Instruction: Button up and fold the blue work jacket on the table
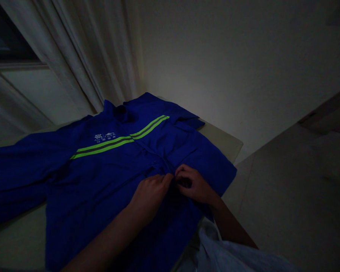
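A blue work jacket lies spread face up, its collar at the far end and a yellow-green striped band across the chest. White printing shows above the band. My left hand is closed, its fingers pinching the jacket's front edge below the chest. Close beside it, my right hand is curled with thumb and fingers together at the same front opening. Both hands meet along the jacket's front seam. Dim light and the fingers hide the exact spot they grip.
The jacket rests on a pale table, whose corner shows at the right. Behind it hang long curtains beside a dark window. A plain wall rises at the back, and floor lies to the right.
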Tool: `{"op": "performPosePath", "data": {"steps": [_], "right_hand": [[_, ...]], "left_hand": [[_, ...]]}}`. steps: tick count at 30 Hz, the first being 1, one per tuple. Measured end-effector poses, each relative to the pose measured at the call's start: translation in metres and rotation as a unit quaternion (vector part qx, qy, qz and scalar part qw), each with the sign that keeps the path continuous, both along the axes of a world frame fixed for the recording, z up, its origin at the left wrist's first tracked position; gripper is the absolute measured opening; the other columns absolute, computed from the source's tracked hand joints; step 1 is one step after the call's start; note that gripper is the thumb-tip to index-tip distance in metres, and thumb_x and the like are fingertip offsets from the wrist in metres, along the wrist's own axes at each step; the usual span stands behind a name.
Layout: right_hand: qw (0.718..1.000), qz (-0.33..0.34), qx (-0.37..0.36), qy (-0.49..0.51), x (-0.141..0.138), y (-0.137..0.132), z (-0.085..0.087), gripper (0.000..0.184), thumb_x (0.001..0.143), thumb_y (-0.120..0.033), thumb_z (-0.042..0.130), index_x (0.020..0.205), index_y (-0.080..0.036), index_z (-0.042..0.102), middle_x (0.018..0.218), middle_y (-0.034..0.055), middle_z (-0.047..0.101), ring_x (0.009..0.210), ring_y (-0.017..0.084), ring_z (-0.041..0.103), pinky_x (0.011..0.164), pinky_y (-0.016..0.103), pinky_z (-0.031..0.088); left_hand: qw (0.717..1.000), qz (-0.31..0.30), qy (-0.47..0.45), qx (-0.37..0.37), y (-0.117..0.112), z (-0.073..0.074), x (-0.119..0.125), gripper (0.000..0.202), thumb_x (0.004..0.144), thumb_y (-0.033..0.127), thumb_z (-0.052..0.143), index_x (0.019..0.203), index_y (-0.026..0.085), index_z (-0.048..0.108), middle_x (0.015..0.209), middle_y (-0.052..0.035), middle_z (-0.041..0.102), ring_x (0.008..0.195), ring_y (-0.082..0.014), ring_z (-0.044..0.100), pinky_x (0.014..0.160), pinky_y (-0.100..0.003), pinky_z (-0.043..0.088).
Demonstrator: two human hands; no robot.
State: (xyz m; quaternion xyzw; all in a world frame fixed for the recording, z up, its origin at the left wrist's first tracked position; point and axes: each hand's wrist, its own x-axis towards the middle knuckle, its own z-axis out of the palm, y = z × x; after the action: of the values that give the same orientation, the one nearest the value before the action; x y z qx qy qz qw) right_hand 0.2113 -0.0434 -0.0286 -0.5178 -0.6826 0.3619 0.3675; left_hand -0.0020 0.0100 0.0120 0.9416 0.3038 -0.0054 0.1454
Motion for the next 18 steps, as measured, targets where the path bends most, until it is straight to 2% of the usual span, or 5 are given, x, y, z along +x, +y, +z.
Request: {"op": "performPosePath", "data": {"steps": [5, 12, 18], "right_hand": [[1.000, 0.003, -0.005, 0.022, 0.003, 0.000, -0.004, 0.021, 0.094, -0.039, 0.073, 0.088, -0.019, 0.070, 0.105, 0.0051, 0.063, 0.074, 0.012, 0.057, 0.065, 0.025, 0.045], [0.999, -0.015, -0.006, 0.043, 0.002, 0.000, -0.007, 0.030, 0.094, -0.048, 0.074, 0.085, -0.019, 0.073, 0.101, 0.0053, 0.063, 0.076, 0.013, 0.058, 0.065, 0.025, 0.045], [0.998, -0.028, -0.016, 0.060, 0.001, -0.001, -0.005, 0.033, 0.094, -0.052, 0.073, 0.089, -0.020, 0.073, 0.104, 0.0061, 0.063, 0.078, 0.014, 0.058, 0.067, 0.026, 0.046]], "left_hand": [[0.996, -0.070, 0.036, 0.034, -0.003, 0.005, 0.004, 0.023, 0.100, 0.009, 0.051, 0.119, 0.017, 0.061, 0.105, -0.0092, 0.073, 0.098, -0.0249, 0.070, 0.084, -0.036, 0.055], [0.990, -0.093, 0.023, 0.105, -0.011, -0.002, 0.006, 0.015, 0.103, 0.011, 0.049, 0.106, 0.016, 0.063, 0.097, -0.0084, 0.068, 0.093, -0.0258, 0.067, 0.079, -0.038, 0.054], [0.992, -0.077, 0.008, 0.101, -0.014, -0.001, 0.008, 0.024, 0.104, 0.011, 0.049, 0.125, 0.015, 0.059, 0.103, -0.0083, 0.069, 0.095, -0.0246, 0.066, 0.081, -0.037, 0.054]]}}
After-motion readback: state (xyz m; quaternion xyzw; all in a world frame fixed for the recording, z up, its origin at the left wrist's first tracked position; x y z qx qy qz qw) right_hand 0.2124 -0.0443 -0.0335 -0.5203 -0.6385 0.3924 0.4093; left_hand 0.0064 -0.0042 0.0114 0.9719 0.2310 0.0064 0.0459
